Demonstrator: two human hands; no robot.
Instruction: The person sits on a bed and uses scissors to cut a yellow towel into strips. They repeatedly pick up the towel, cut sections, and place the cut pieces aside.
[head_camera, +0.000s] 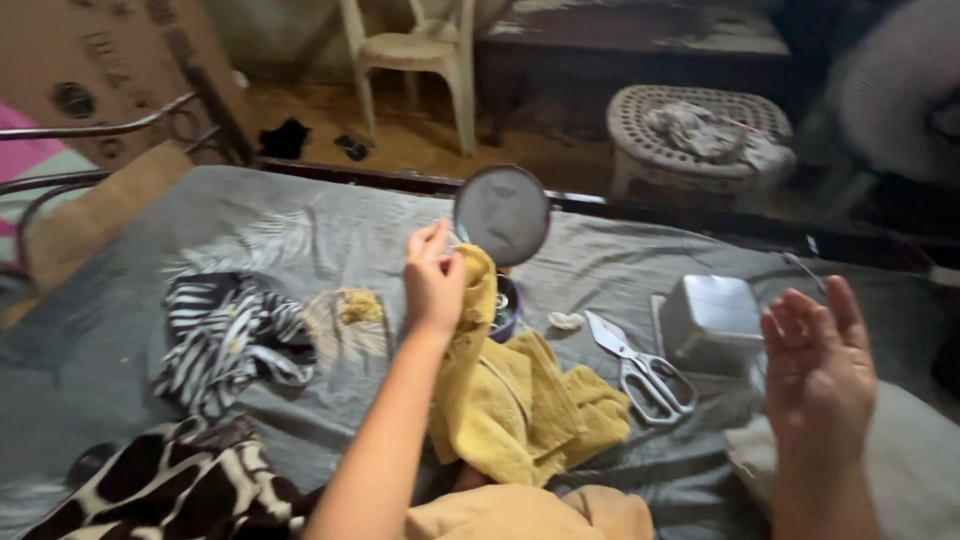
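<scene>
My left hand pinches the upper edge of a mustard yellow cloth and lifts it off the grey sheet; the rest of the cloth lies crumpled below. Just behind the hand stands a small round mirror over a dark bowl. My right hand hovers open at the right, palm up, holding nothing. Large silver scissors lie between the two hands, next to a square metal tin.
A black-and-white striped cloth and a brown patterned cloth lie at the left. Beyond the bed stand a plastic chair, a woven stool holding rags, and a cardboard box.
</scene>
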